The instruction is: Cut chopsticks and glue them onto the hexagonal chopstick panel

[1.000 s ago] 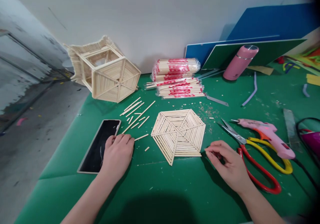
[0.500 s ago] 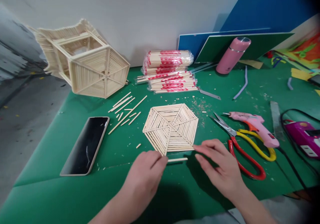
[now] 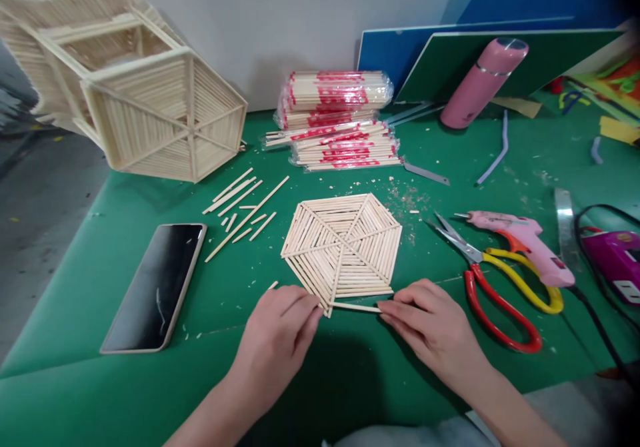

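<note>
"Where the left hand (image 3: pixel 280 327) rests, what shows?"

"Fingertips drawn together at the lower corner of the hexagon (image 3: pixel 345 234); whether on the tip of the stick (image 3: pixel 356 307) or the corner itself, I can't tell. The hexagon lies flat on the table (image 3: pixel 200 394), just beyond both hands. Stick just off its near edge; the right hand (image 3: pixel 430 317) has thumb and fingertips clamped on the stick's right end."

"Handling?"

"Hexagon: light and rigid by my guess, weak where slats join; best held by the rim, both sides. Stick: light, stiff, probably dry, apt to snap if bent; hold the ends."

"Around, left to right?"

"A frame (image 3: pixel 150 110) far left, phone (image 3: pixel 155 287) nearer, then loose sticks (image 3: pixel 247 219), and bagged sticks (image 3: pixel 345 100) behind the hexagon. Right of it: scissors (image 3: pixel 480 255), glue gun (image 3: pixel 523 230) beside them, purple box (image 3: pixel 613 260) at the edge."

"In the way?"

"The scissors most: red handle near the right hand. An offcut (image 3: pixel 273 285) peeks out behind the left."
</note>
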Available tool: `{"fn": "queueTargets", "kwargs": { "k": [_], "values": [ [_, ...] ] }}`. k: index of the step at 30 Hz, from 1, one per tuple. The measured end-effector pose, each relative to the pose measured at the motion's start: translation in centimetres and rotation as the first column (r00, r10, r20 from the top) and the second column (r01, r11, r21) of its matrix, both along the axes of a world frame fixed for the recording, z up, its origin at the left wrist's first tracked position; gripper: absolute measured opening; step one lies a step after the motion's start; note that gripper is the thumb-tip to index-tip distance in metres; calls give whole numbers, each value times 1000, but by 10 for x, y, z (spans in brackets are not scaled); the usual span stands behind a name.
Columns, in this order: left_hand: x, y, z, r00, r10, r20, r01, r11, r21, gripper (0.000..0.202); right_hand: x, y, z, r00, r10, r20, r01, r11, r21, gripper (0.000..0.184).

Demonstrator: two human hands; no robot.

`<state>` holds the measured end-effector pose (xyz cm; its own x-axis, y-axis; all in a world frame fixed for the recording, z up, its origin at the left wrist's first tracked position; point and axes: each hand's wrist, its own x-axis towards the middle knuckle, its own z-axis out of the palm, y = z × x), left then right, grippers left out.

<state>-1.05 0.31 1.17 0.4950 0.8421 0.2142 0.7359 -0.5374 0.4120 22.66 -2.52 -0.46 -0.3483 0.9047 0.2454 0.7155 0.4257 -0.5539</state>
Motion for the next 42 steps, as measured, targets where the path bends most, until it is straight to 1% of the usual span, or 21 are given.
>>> {"fn": "queueTargets", "kwargs": {
  "k": [2,5,7,10,12,14,17,19,20,22,23,24,26,27,28,30,32,33,36,40,42],
  "values": [
    [-6,2,-4,1000,19,9,-19,1000,-2,15,1,1,-2,1000,-9,-4,9,1000,-7,14],
    [-7,2,-7,999,36,34,-35,999,-23,13,0,1,-2,1000,-14,-25,14,1000,-27,15],
    [-4,-1,-6,995,35,89,-30,997,-64,12,-3,1,0,994,-52,-92,46,997,-59,15],
    [8,-7,0,970,18,241,21,987,-158,17,-10,0,10,953,-150,-264,100,976,-191,14],
    [18,-11,6,939,19,343,57,976,-209,23,-17,0,18,919,-177,-352,72,954,-292,12],
    [28,-12,10,907,58,418,72,954,-290,21,-23,0,24,897,-174,-406,19,934,-358,11],
    [38,-8,16,851,211,480,19,902,-431,13,-29,-2,28,879,-186,-438,-16,909,-416,11],
    [40,-4,19,806,287,517,18,862,-507,14,-31,-3,28,880,-194,-433,-25,892,-451,12],
    [40,-2,22,788,299,538,38,849,-527,15,-31,-4,28,883,-184,-432,-43,884,-465,13],
    [39,1,29,775,270,571,86,851,-519,21,-29,-5,28,882,-164,-442,-71,880,-469,13],
    [39,2,33,789,232,569,107,860,-499,24,-27,-5,29,876,-170,-452,-63,888,-456,12],
    [39,3,36,821,182,542,132,862,-489,25,-25,-6,31,865,-189,-465,-35,902,-431,15],
    [41,1,43,904,42,425,194,847,-496,26,-18,-6,36,854,-212,-474,46,940,-338,33],
    [43,0,45,934,-37,354,225,833,-506,25,-14,-6,39,873,-185,-452,63,960,-272,39],
    [45,-2,45,949,-105,296,249,827,-504,24,-11,-5,42,907,-123,-402,41,978,-205,41],
    [49,-6,44,956,-179,232,273,835,-478,22,-5,-5,46,968,36,-247,-66,991,-115,32],
    [51,-9,40,959,-199,204,272,852,-447,24,-1,-5,46,982,143,-126,-155,983,-98,21],
    [51,-11,38,960,-209,187,272,854,-444,24,0,-6,44,981,163,-103,-173,980,-98,18],
    [44,-14,31,962,-241,132,275,850,-450,23,6,-10,35,985,143,-98,-152,984,-89,16],
    [35,-16,21,982,-177,63,187,889,-419,27,6,-15,25,995,93,-46,-98,989,-115,16],
    [34,-18,18,983,-166,77,183,901,-393,28,2,-16,23,995,96,-1,-96,990,-106,16]
  ]
}}
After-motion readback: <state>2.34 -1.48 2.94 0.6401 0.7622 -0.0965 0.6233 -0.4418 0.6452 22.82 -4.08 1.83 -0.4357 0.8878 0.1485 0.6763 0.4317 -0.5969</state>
